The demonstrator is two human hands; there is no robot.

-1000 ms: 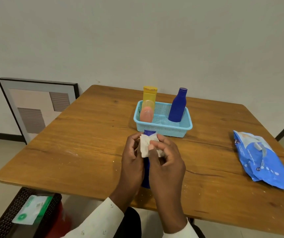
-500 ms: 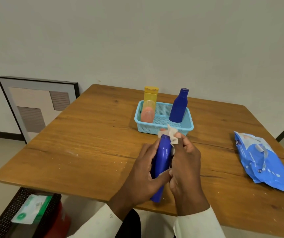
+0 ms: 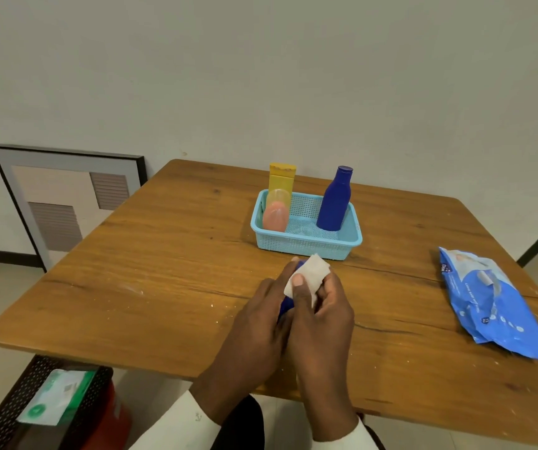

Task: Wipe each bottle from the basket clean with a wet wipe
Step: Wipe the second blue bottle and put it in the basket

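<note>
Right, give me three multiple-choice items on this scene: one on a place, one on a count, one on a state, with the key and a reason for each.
1. Where does the blue wipe pack lie?
A. inside the basket
B. on the table, to the right of the basket
C. on the floor

2. How many bottles stand in the basket?
A. three
B. one
C. five

3. What is the right hand doing?
A. resting flat on the table
B. reaching into the basket
C. pressing a white wipe onto the top of a held blue bottle

Key: 1 B, the pack lies on the wood of the table at the right. 2 A, a yellow bottle, a pink bottle and a blue bottle stand there. 3 C, the white wipe sits under its thumb on the held blue bottle, which the left hand grips.
</note>
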